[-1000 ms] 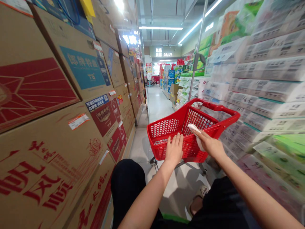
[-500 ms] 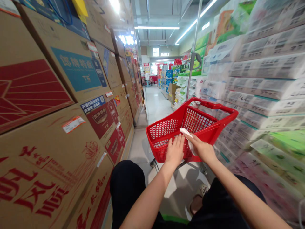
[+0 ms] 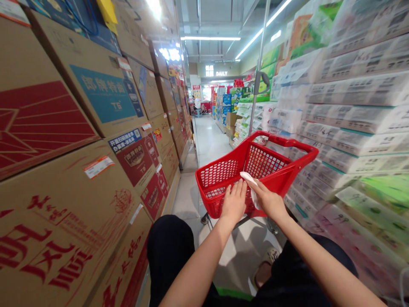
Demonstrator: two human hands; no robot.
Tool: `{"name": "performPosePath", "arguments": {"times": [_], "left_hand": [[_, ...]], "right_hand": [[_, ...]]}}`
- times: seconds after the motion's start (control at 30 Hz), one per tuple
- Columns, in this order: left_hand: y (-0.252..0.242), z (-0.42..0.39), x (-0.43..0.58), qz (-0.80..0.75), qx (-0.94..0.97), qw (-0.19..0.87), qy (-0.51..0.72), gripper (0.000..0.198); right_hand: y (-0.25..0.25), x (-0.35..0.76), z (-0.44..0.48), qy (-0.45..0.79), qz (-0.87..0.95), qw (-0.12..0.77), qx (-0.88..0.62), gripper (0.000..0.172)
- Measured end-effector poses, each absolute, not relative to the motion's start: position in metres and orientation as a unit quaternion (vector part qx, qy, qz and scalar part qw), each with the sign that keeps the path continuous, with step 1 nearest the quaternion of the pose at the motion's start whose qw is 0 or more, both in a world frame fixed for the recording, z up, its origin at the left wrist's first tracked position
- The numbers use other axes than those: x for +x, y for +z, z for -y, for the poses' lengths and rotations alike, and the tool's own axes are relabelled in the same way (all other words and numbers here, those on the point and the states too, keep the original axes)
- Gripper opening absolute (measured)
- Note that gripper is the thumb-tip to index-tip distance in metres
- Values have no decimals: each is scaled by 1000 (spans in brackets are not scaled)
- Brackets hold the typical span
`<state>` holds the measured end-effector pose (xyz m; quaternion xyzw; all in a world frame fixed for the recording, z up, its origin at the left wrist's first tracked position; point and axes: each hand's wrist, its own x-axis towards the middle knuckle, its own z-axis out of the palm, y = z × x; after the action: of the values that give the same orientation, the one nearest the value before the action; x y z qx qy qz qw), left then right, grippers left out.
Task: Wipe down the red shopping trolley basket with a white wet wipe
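A red plastic shopping cart basket (image 3: 220,170) with perforated walls sits on a wheeled frame in front of me. My left hand (image 3: 234,202) lies over its near side, palm down with fingers stretched out, and seems to rest on the rim. Just to the right, my right hand (image 3: 268,200) holds a folded white wipe (image 3: 247,176) against the same near wall. Most of the wipe is hidden under the fingers. I cannot tell whether it is paper or cloth. The cart's curved red handle (image 3: 311,155) rises at the right.
Stacked cardboard cartons (image 3: 73,209) wall off the left side. Packs of tissue paper (image 3: 354,119) are piled close on the right. A glass door with a dark handle (image 3: 263,82) stands beyond the cart. Tiled floor (image 3: 207,132) runs down the aisle, where a person (image 3: 197,103) sits far off.
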<state>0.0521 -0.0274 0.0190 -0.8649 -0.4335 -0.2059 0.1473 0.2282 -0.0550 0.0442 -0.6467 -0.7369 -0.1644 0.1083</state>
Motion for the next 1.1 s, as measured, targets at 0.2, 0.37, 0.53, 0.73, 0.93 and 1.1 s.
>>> {"name": "performPosePath", "arguments": {"times": [0.2,0.37,0.53,0.73,0.93,1.1], "left_hand": [[26,28,6,480,-832,132,-246,64],[17,27,-11,514,-820,92,-232,48],[18,25,-4,504,-825,93,-239,41],[19,25,-3,495,-827,86,-253,27],[16,27,-3,463,-837,57,-286,22],[14,28,-4,459,-825,66,-322,26]], "right_hand": [[65,286,45,-180,686,118,-695,74],[52,272,46,-181,664,137,-713,76],[29,190,61,-138,731,127,-657,94],[35,178,65,-140,780,116,-599,93],[65,288,47,-172,682,140,-697,76],[75,300,45,-193,671,114,-707,74]]}}
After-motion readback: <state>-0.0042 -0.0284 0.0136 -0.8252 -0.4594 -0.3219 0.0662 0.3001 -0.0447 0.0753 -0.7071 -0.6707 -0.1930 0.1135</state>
